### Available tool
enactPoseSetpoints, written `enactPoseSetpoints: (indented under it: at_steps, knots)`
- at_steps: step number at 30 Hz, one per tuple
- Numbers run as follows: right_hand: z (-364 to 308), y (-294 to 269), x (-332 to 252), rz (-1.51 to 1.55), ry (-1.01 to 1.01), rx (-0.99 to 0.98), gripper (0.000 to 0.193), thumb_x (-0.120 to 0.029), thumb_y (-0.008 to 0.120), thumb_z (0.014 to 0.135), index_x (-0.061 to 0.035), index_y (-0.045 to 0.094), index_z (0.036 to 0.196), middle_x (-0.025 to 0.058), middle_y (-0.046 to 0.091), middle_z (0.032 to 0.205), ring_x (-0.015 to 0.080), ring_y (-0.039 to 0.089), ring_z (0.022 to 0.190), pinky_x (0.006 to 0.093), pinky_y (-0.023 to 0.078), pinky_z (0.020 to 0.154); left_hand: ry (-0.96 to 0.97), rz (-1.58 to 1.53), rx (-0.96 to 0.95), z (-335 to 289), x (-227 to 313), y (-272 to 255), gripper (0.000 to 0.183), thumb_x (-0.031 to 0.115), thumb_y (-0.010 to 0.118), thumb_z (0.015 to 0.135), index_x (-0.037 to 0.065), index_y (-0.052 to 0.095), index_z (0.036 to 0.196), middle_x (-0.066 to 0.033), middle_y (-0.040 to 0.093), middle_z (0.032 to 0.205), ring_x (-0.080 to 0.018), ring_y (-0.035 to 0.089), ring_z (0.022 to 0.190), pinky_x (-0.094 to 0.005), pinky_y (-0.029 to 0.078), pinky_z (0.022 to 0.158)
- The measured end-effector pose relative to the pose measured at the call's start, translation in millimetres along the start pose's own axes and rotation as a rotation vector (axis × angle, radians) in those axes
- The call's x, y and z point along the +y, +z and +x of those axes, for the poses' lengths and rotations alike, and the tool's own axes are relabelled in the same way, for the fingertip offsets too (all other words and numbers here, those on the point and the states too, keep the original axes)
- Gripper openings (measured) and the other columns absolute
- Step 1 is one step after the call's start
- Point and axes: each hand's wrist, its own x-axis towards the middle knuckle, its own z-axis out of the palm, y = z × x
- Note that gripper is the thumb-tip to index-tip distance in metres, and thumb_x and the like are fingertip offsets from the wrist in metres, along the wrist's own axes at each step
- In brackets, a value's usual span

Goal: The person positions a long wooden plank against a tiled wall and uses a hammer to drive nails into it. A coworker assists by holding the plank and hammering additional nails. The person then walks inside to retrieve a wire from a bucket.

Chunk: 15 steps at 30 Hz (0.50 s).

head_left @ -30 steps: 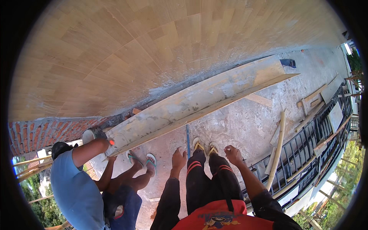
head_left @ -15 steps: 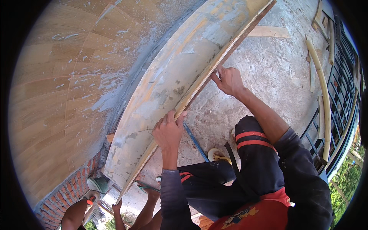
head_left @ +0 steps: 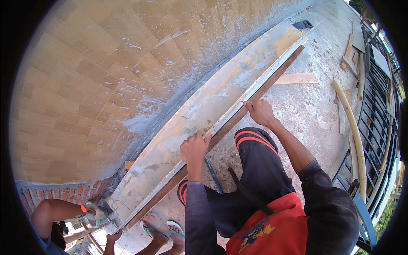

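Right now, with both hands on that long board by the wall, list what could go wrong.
1. The left hand and right hand grip only the thin upper edge of the long plaster-caked board; it could slip or tip onto the sandalled foot.
2. Another person's hand holds the far end; uneven lifting may twist the board.
3. Loose wood strips and a bamboo pole lie on the concrete floor, likely trip hazards.

head camera looks steeply down, close above hands
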Motion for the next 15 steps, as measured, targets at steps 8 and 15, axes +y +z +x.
enactPoseSetpoints:
  at_steps: [8,15]
  knots:
    - [20.3,35.9,33.8,0.174,-0.234,0.065,0.027,-0.029,0.043,0.095,-0.0092,0.06,0.087,0.018,0.061,0.07,0.0418,0.059,0.069,0.0496,0.045,0.062,-0.044,-0.085,-0.083,2.6,0.3,0.6,0.051,0.057,0.048,0.086,0.01,0.065,0.08,-0.0108,0.066,0.07,-0.0289,0.065,0.062,-0.0394,0.05,0.054]
    - [17.7,39.1,26.2,0.136,-0.117,0.063,0.034,-0.033,0.043,0.094,-0.0076,0.062,0.081,0.021,0.061,0.072,0.0427,0.059,0.071,0.0505,0.045,0.064,-0.034,-0.107,-0.106,8.5,-0.3,-4.9,0.051,0.057,0.047,0.086,0.011,0.067,0.083,-0.01,0.067,0.074,-0.0281,0.066,0.066,-0.0399,0.051,0.058]
